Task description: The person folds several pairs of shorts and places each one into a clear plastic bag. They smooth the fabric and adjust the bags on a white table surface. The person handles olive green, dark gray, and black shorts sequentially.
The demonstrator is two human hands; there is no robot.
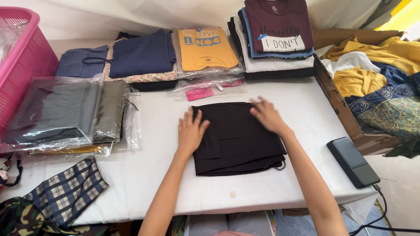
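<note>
While both bare hands lie flat on it, the folded black cloth garment (238, 140) rests in the middle of the white-covered table (144, 175), a soft matte rectangle whose long axis runs away from the person toward the far stacks, its thick layered folds showing along the near edge; a small beaded bit peeks out at its near right corner. The left hand (191, 131) presses palm-down on the garment's left edge, fingers spread and pointing away, gripping nothing; the right hand (267, 114) lies on the far right corner, fingers stretched out flat toward the left, also pinching nothing. Just beyond the right hand's fingertips lies a clear plastic sleeve with a pink tag (199, 93), and behind that an orange printed shirt in glossy wrap (206, 49); further right of it stands a pile of folded shirts topped by a maroon one (278, 26). Left of the left hand, well apart, sit grey garments in crinkled transparent bags (65, 113), with folded navy cloth (140, 54) behind them and a pink plastic lattice basket (22, 57) at the edge. Right of the right forearm, a dark flat rectangular device (353, 161) lies at the table's corner; beside it, an open cardboard box of yellow and blue fabrics (376, 83).
</note>
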